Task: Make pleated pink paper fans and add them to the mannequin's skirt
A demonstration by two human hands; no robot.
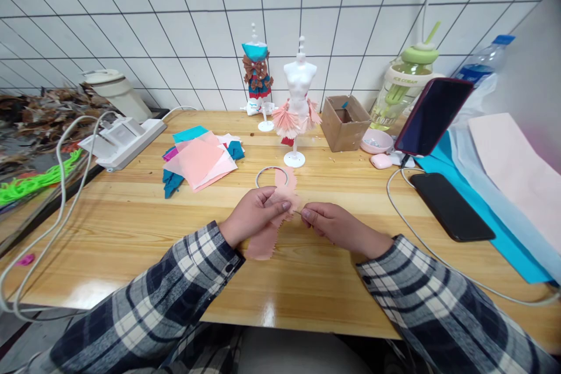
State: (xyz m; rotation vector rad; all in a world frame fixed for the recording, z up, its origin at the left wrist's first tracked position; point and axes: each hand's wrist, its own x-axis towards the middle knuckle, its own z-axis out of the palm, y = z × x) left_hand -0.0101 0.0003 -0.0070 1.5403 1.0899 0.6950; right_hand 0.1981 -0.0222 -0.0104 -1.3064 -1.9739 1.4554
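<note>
My left hand (258, 215) pinches a pink paper strip (263, 242) with a jagged edge, near the strip's middle. The strip's ends stick out beyond and below the fingers. My right hand (331, 223), just right of it, pinches a thin needle-like piece (298, 212) whose tip reaches the paper; it is too small to name surely. Beyond my left fingers a thin silvery ring (258, 175) lies partly hidden by hand and paper. Farther back stands a white mini dress form (300, 79) with a ruffled pink skirt (287, 120).
A second dressed form (256, 73) stands behind. Coloured paper sheets (199, 160) lie at left, near a power strip (127, 143) with cables. At right are a cardboard box (346, 128), pink dish (377, 141), propped phone (433, 114), flat black phone (453, 206) and bottles.
</note>
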